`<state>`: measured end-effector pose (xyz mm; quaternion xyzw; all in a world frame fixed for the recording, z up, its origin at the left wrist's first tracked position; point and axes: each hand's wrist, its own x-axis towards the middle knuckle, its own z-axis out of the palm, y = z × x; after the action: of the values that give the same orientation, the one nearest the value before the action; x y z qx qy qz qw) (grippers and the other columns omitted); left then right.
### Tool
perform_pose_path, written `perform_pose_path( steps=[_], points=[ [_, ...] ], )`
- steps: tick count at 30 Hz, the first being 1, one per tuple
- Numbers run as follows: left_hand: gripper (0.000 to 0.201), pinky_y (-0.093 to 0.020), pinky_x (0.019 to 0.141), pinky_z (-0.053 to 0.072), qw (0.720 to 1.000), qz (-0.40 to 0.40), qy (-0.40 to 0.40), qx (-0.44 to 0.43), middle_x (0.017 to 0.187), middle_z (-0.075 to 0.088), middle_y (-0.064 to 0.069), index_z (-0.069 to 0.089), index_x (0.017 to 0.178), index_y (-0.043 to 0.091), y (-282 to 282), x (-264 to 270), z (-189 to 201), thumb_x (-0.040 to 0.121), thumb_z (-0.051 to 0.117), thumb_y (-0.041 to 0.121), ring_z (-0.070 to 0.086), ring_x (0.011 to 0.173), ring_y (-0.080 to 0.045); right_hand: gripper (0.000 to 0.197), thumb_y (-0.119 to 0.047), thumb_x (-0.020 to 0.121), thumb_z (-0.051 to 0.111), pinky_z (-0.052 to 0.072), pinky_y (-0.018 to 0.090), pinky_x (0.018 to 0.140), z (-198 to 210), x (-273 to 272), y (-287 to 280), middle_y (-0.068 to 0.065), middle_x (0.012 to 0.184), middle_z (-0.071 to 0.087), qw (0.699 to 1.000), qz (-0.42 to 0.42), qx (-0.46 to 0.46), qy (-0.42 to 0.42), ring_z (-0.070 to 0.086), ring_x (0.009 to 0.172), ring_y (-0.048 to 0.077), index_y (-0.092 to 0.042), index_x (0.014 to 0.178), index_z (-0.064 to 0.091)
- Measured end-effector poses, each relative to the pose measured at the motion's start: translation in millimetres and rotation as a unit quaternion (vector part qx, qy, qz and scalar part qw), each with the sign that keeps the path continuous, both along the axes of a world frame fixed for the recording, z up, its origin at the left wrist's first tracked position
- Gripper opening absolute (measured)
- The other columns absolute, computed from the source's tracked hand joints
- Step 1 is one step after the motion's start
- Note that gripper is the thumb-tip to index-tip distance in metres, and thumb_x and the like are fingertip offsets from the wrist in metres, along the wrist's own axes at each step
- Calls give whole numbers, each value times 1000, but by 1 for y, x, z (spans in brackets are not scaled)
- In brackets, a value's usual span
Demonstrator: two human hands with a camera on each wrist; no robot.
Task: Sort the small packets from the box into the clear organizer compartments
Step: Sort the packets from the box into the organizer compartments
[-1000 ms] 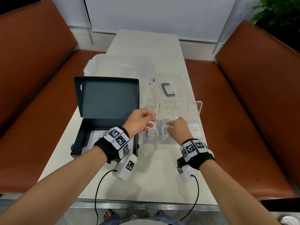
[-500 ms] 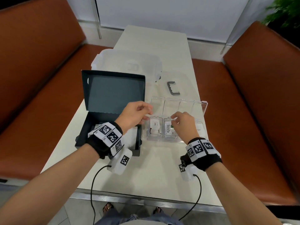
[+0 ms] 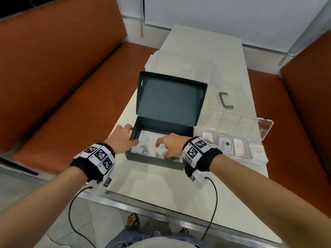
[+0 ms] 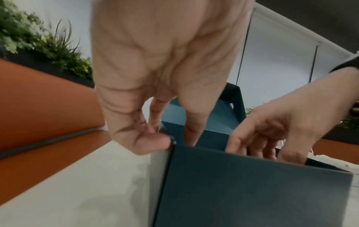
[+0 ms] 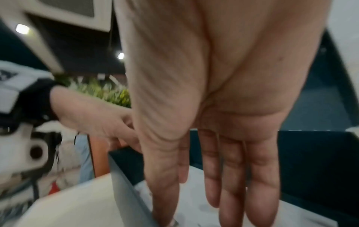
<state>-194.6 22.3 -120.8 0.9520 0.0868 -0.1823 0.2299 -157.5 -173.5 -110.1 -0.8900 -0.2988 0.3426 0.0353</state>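
Now left hand grips box corner edge; right hand inside.

A dark blue-grey cardboard box sits at the centre of the head view, its hinged lid standing open and tilted back toward the upper part of the frame. Inside, on the box floor, lie white packets (their print is too blurred to read). Just to the right of the box sits the clear organizer, its transparent lid folded back toward the upper right. Its near row of compartments holds packets: a white one with red print, one marked "Stevia" with a green patch, a white one with a pink mark, and a plain white one at the far right.
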Motion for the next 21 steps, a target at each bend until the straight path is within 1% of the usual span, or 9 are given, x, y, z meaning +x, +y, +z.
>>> perform_pose_path(
  steps=[3,6,7,8,10,13,15,18,21],
  points=[
    [33,-32,68,40,1000,-15,8,-19,107,58,-19,42,128,3,1,-1,-13,98,49,17,52,83,-28,66,-14,79,70,47,29,66,-11,4,1,12,122,53,994,32,-101,-24,58,94,26,-19,138,41],
    [25,-36,69,39,1000,-4,5,-20,111,57,-23,39,122,2,-3,-3,-24,100,41,14,52,86,-32,63,-15,80,69,35,24,47,-19,5,2,12,115,52,992,25,-117,-42,48,66,17,-15,134,37],
    [25,-37,70,38,1000,0,0,-21,113,56,-24,38,122,2,-5,-4,-27,100,40,14,53,89,-34,62,-15,80,68,31,24,45,-22,5,4,12,111,53,992,21,-115,-42,43,61,14,-13,133,36],
    [25,-37,70,37,1000,4,-4,-23,113,55,-24,38,122,2,-6,-5,-29,100,40,13,54,92,-36,61,-15,81,68,32,24,45,-24,6,7,10,103,53,993,16,-112,-39,42,58,13,-12,132,35],
    [24,-38,71,37,1000,3,-9,-29,113,56,-25,37,122,2,-8,-4,-32,100,40,13,55,93,-37,56,-17,83,67,41,27,49,-26,8,14,5,88,49,994,1,-103,-27,45,57,14,-11,130,37],
    [25,-38,70,38,999,2,-11,-34,113,56,-24,36,123,3,-7,-3,-33,100,40,13,56,91,-36,55,-12,82,67,48,31,57,-30,9,27,3,85,46,996,-16,-83,-10,47,61,14,-14,130,40],
    [26,-37,70,39,999,1,-9,-38,113,57,-24,36,124,3,-8,-4,-32,101,40,13,58,94,-37,51,-6,82,66,55,34,61,-31,9,36,5,91,52,997,-32,-62,20,52,61,16,-16,129,45],
    [26,-37,71,39,999,1,-8,-48,113,56,-24,35,124,2,-8,-5,-31,101,41,13,58,96,-37,41,-5,85,64,58,34,66,-34,8,46,13,114,56,998,-48,-32,38,60,68,23,-15,123,53],
    [27,-36,72,38,999,3,-11,-53,115,56,-24,36,125,3,-7,-6,-31,101,42,13,58,99,-38,38,-7,86,64,57,36,69,-35,8,53,15,113,60,996,-75,-8,50,62,67,23,-11,122,56]
  ],
)
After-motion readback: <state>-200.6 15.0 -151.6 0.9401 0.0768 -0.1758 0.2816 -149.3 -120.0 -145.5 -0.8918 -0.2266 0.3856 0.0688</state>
